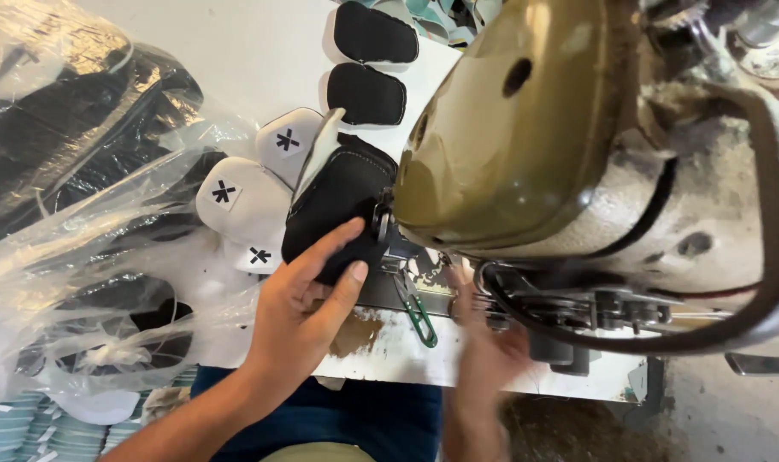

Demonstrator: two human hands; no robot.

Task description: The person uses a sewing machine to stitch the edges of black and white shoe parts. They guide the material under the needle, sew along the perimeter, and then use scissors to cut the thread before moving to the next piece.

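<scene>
Left hand (308, 295) is laid flat, fingers spread apart, pressed on the near end of the black padded piece (338, 210); nothing is pinched, the piece is only held down. Piece lies directly ahead of the fingertips, long axis running away from the hand and tilted slightly right, far end edged by a white lining. Its right edge is tucked against the needle area under the olive-gold sewing machine head (518, 128), just right of the thumb.

Right hand (488, 342) is blurred under the machine arm, well right of the piece; open or closed cannot be told. Left hand is clearly the nearer one to the piece.

Just right of the left thumb, green-handled snips (419, 315) are seen lying on the white surface (407, 351). Left of the fingers, white cut pieces with black star marks (236, 201) are stacked, touching the black piece's left side. Beyond, two more black padded pieces (368, 68) rest further ahead. Far left, clear plastic bags (73, 205) of dark parts are piled.
</scene>
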